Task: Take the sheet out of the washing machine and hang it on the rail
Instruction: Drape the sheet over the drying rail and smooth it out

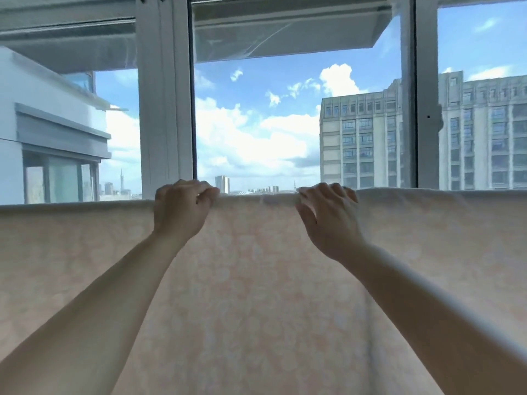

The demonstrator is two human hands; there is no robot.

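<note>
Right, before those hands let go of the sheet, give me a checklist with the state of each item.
1. Sheet draped over its support along the top fold: ok.
2. Left hand has a grip on the top fold: ok, fingers curled over it.
3. Right hand on the fold: ok, fingers hooked over the edge.
4. Fold level across the view: ok, roughly.
5. Rail itself: cannot tell, hidden under the cloth.
6. Equal drop front and back: cannot tell.

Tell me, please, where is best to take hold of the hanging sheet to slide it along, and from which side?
Probably the top fold of the sheet, between the left hand and the right hand. Come from above on the near side, fingers curling over: only there is the cloth doubled and supported.
</note>
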